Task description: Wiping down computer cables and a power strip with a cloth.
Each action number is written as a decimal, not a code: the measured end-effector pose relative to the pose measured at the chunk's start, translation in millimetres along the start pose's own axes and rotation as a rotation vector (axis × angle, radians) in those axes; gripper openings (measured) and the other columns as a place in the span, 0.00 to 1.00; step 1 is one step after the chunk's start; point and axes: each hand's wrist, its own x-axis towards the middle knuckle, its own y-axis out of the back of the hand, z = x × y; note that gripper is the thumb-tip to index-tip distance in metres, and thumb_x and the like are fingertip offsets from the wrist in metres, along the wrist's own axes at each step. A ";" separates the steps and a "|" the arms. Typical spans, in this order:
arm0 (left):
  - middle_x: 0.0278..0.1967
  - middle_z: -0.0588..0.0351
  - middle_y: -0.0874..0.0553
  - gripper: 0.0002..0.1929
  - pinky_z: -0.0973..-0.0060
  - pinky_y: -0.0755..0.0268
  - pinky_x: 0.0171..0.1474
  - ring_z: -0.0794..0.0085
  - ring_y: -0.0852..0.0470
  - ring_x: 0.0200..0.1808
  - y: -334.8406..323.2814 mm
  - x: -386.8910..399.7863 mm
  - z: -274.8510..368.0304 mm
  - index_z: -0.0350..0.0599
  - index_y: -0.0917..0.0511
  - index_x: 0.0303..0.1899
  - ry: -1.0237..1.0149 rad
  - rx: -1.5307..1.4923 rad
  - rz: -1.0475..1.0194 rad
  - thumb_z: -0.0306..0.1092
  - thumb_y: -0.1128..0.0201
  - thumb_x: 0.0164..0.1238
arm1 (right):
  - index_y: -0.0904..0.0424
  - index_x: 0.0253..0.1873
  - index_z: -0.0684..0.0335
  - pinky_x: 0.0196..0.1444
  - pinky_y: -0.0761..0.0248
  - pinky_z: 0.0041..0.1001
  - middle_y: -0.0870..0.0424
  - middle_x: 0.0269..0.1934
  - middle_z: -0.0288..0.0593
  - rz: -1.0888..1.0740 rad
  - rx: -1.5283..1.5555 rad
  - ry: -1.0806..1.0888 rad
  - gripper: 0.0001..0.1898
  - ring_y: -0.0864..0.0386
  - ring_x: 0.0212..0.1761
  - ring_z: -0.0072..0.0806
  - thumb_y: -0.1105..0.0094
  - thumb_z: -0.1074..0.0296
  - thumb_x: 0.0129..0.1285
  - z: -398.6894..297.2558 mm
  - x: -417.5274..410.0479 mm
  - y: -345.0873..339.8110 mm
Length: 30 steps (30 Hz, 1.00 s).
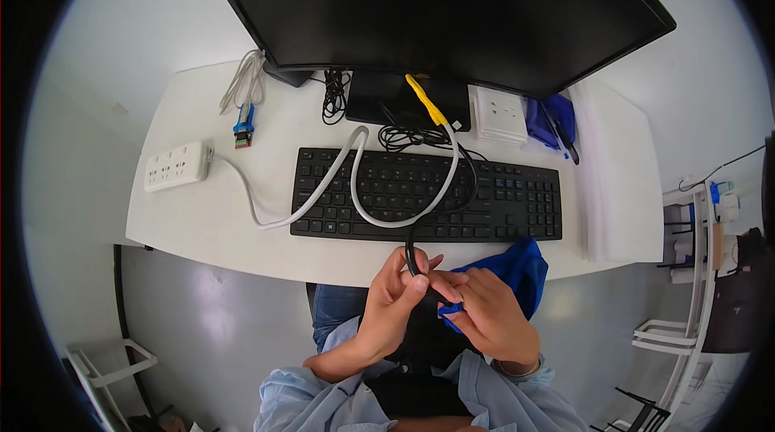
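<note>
My left hand [390, 299] pinches a black cable [411, 250] just off the front edge of the desk. In my right hand [493, 314] is a blue cloth [527, 274], wrapped around the cable's lower end between thumb and fingers. Part of the cloth hangs beyond that hand at the desk edge. From my left hand the black cable runs up over the keyboard [517, 211], crossing a white cable [393, 223]. Yellow tape or sleeving [426, 99] covers the upper end of the white cable, before the monitor stand. That white cable leads left to a power strip [177, 167].
A large monitor [436, 8] stands at the back. Coiled black cables [412, 138] lie before its stand. To the left is a blue adapter [244, 123] with a grey cord. On the right are white socket plates [499, 114], a blue tray [551, 117] with pens and stacked white sheets [623, 190].
</note>
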 end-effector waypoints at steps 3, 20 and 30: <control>0.27 0.55 0.14 0.18 0.48 0.53 0.76 0.59 0.14 0.51 5.1 1.3 -2.0 0.48 0.35 0.48 0.003 -0.022 -0.018 0.51 0.42 0.77 | 0.26 0.48 0.70 0.45 0.34 0.41 0.22 0.44 0.52 0.036 0.028 -0.004 0.16 0.26 0.43 0.48 0.35 0.68 0.60 0.9 -1.0 -3.7; 0.33 0.57 0.14 0.29 0.58 0.36 0.69 0.69 0.14 0.41 1.5 16.0 -13.8 0.44 0.40 0.68 0.443 -0.472 -0.189 0.44 0.37 0.75 | 0.24 0.43 0.67 0.44 0.38 0.36 0.24 0.40 0.46 -0.016 0.031 -0.120 0.13 0.28 0.41 0.44 0.34 0.68 0.57 9.0 -50.5 17.0; 0.41 0.43 0.14 0.19 0.64 0.24 0.56 0.62 0.14 0.44 -2.3 16.0 -12.4 0.43 0.37 0.58 0.244 -0.364 -0.219 0.36 0.38 0.76 | 0.23 0.43 0.67 0.45 0.37 0.37 0.23 0.40 0.44 0.050 -0.052 -0.168 0.13 0.27 0.41 0.42 0.33 0.73 0.54 -1.5 -44.6 18.9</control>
